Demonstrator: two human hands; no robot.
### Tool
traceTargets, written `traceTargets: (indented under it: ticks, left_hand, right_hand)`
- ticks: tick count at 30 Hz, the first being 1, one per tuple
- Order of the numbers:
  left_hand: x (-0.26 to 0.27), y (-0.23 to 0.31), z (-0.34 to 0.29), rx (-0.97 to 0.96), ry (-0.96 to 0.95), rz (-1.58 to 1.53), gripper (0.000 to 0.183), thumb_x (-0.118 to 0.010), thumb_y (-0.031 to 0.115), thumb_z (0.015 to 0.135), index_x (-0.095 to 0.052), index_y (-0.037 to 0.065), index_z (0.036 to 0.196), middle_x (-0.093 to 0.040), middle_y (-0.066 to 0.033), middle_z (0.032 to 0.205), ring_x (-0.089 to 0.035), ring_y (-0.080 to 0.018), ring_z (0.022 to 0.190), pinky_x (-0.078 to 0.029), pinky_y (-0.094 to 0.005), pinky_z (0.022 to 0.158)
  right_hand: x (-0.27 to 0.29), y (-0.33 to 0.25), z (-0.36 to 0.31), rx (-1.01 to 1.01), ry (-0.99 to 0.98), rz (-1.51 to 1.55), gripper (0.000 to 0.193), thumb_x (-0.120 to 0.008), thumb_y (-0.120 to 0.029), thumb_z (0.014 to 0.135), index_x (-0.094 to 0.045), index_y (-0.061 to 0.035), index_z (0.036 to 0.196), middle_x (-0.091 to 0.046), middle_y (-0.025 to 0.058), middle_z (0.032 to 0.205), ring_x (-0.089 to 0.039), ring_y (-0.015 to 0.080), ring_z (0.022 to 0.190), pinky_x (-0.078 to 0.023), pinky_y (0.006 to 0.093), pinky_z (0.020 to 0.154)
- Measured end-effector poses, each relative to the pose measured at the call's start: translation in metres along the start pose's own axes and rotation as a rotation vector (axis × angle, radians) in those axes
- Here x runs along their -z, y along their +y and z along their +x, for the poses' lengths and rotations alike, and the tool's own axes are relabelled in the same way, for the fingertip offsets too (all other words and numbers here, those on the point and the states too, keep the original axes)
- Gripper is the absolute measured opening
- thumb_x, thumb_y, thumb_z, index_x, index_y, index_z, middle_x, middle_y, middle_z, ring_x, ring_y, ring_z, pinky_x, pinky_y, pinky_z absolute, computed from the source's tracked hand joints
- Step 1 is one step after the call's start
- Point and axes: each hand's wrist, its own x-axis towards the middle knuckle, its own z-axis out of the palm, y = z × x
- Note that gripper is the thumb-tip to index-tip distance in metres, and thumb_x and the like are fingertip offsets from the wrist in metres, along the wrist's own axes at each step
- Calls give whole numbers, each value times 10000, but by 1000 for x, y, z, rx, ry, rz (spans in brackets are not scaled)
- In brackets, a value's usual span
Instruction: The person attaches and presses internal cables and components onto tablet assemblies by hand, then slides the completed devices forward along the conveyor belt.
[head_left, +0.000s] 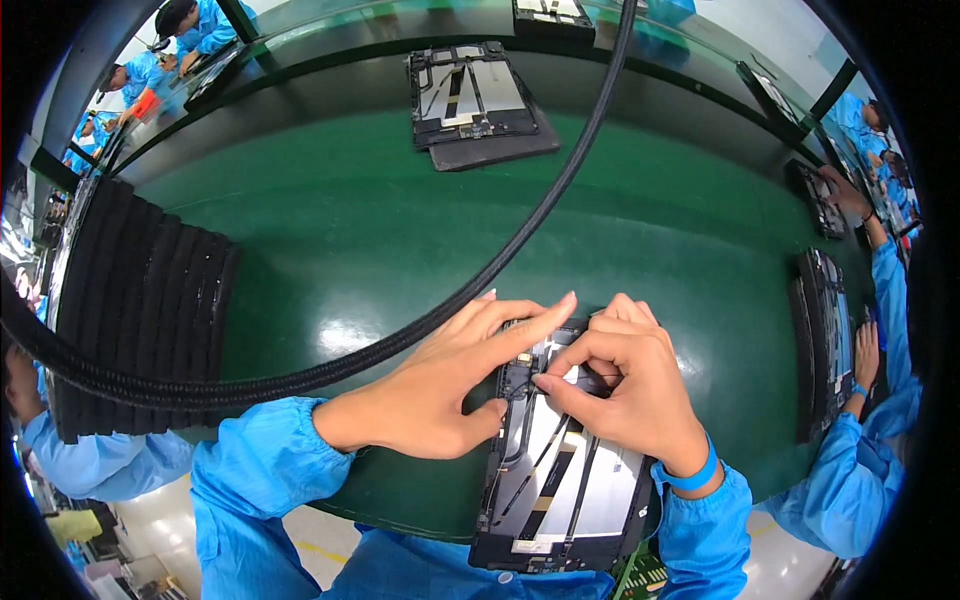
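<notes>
An opened tablet body (pixel 560 490), black-framed with silver plates and thin black cables inside, lies at the near edge of the green belt (pixel 380 230). My left hand (pixel 450 375) rests flat on its upper left corner, fingers stretched toward the top edge. My right hand (pixel 625 385) is curled over the upper part, fingertips pinched at a small piece next to a gold-coloured contact. A blue band circles my right wrist.
A second opened tablet (pixel 470 90) lies on a dark plate at the far side. A thick black braided cable (pixel 520 230) arcs across the view. Stacked black trays (pixel 140 310) stand at the left. A person in blue (pixel 870 400) handles tablets at the right.
</notes>
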Motion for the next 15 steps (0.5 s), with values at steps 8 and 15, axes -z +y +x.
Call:
traceTargets:
  ticks: [8,15]
  left_hand:
    - [-15,-3,7,-56,138,-130,1045,-674,-48,807,-299,58,1777,-460,-217,1680,-440,-446,1538,-208,-617,1347]
    - [-42,-8,-1,-337,463,383,491,-724,29,706,-817,102,1182,-705,-118,1347,-645,-357,1204,-487,-598,1166]
  right_hand:
    - [10,9,0,-70,5,51,118,-902,-122,781,-790,-91,800,-544,25,613,-494,212,721,-403,387,780]
    - [19,19,-6,-19,-2,90,131,-895,-113,755,-782,-60,795,-606,56,636,-497,224,707,-424,381,722]
